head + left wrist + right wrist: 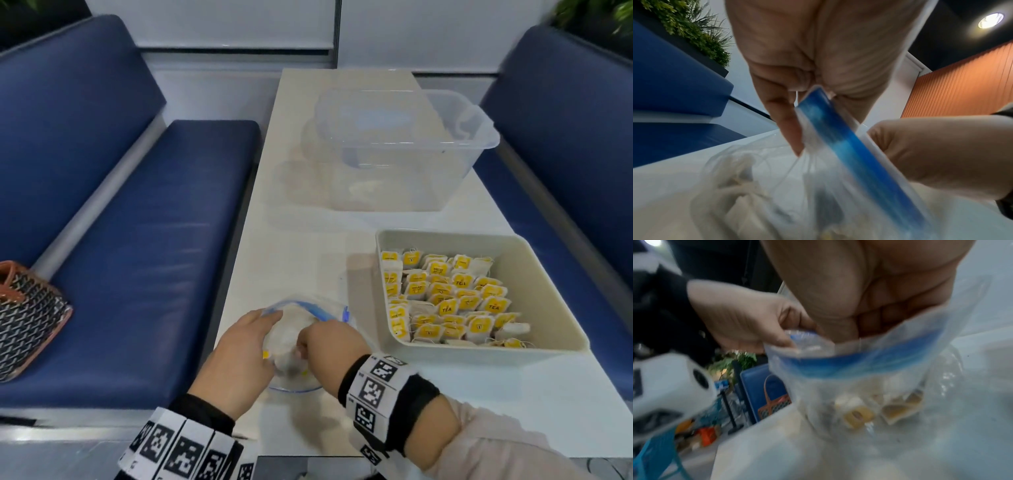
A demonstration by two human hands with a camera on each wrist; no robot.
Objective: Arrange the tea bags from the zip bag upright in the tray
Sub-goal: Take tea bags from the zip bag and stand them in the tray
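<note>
Left hand [236,356] pinches the blue-zip rim of the zip bag [301,329], holding it open on the tabletop [308,257]. Right hand [329,346] reaches inside, fingers hidden; grasp unclear. Loose tea bags [859,415] lie at bag bottom. Tray [548,274], right of right hand, holds rows of upright tea bags.

even indoor light, wrist views blurred, edges warped.
</note>
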